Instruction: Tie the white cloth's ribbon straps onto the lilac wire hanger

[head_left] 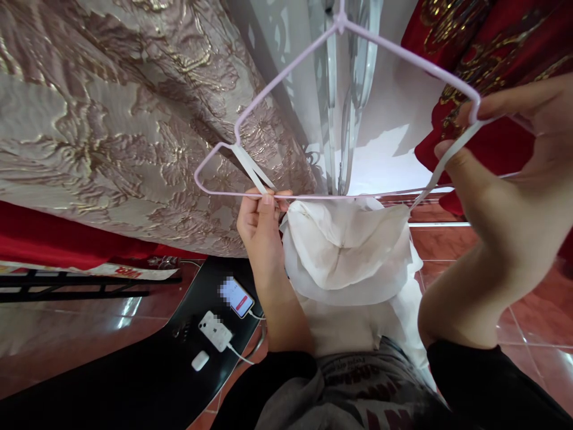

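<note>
Below lilac hanger (341, 24), between the forearms (289, 313): white garment (353, 257). Pinched against the lower bar (317, 196) in the left hand (266, 227), apparently for steadiness: left strap (253, 170). Stretched across the half-curled right hand (514, 179), presumably for tension: right strap (441, 161). Impossible to tell whether firmly gripped. Cut off above: hook. Hidden behind the right hand: hanger's far corner.

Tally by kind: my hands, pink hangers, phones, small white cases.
Hands: 2 (left hand, right hand)
Pink hanger: 1
Phones: 2 (screen-up phone, back-up phone)
Small white case: 1
Total: 6
</note>
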`<state>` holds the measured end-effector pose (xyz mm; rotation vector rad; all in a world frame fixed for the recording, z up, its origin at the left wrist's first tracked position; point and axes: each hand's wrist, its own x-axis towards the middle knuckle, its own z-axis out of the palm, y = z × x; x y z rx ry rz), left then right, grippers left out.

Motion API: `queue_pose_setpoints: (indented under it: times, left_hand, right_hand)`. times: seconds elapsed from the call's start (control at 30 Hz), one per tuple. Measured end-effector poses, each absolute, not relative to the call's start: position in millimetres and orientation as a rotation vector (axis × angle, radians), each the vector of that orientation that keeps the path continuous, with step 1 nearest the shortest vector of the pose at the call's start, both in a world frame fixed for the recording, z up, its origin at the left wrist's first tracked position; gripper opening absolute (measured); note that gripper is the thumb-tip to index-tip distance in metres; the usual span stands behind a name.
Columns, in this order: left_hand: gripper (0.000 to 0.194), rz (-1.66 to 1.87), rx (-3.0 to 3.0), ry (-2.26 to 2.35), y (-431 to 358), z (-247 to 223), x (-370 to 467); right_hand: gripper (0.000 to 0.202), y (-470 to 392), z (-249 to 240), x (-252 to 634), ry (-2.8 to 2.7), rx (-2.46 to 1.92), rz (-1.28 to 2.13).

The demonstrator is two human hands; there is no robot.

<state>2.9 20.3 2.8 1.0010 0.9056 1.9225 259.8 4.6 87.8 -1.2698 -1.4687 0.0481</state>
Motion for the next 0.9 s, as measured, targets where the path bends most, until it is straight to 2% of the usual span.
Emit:
queue_pose_setpoints:
  times: [0.13,0.23,0.33,0.43,0.5,0.6,0.7,0.9]
  left_hand:
    - [0.02,1.864,1.066,0.935,16,1,2]
    - [0.021,1.818,1.1,0.976,14,-2,2]
    - [0.026,1.876,1.028,1.03,15,-4,2]
    - [0.035,2.049,0.848,1.044,16,-3,-3]
    - [0.04,2.09,0.752,1.019,11,0,-10]
    - [0.049,2.02,0.812,0.933,-4,15,-20]
    - [0.058,1.9,1.029,0.834,-20,38,-22]
    - [0.034,1.869,1.355,0.793,-10,69,-22]
  right_hand:
    - [0.038,1,73,241,-1.454,-0.962,-0.183]
    - [0.042,4,57,224,-1.589,-0.828,0.006]
    - [0.041,14,38,212,-1.907,-0.913,0.238]
    - [0.04,24,21,209,-2.037,-1.017,0.246]
    - [0.031,25,15,211,-1.955,-1.046,0.223]
    - [0.023,22,14,213,-1.892,-1.021,0.277]
    - [0.028,18,17,212,-1.938,-0.996,0.373]
    - [0.028,18,19,211,-1.926,-1.014,0.38]
